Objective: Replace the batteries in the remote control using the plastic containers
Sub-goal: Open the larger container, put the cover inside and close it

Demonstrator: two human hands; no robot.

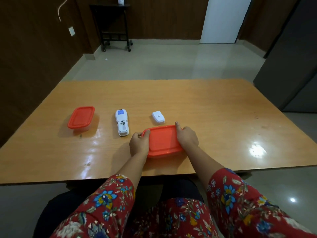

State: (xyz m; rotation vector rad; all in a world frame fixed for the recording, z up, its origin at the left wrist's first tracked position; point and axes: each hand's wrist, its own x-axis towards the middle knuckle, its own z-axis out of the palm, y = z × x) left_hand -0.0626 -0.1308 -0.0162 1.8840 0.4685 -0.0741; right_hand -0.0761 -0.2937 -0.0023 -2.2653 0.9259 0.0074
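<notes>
A plastic container with an orange lid [163, 140] sits near the table's front edge. My left hand [139, 143] grips its left rim, thumb on the lid. My right hand [187, 137] holds its right side, thumb on the far corner. The white remote control [121, 122] lies face down to the left, its battery compartment open. Its white battery cover [158, 117] lies just beyond the held container. A second orange-lidded container [81, 117] stands at the far left. No batteries are visible.
The wooden table [214, 117] has broad bare space on the right and at the back. Beyond it are a tiled floor, a dark wheeled stand [115, 26] and a white door [223, 19].
</notes>
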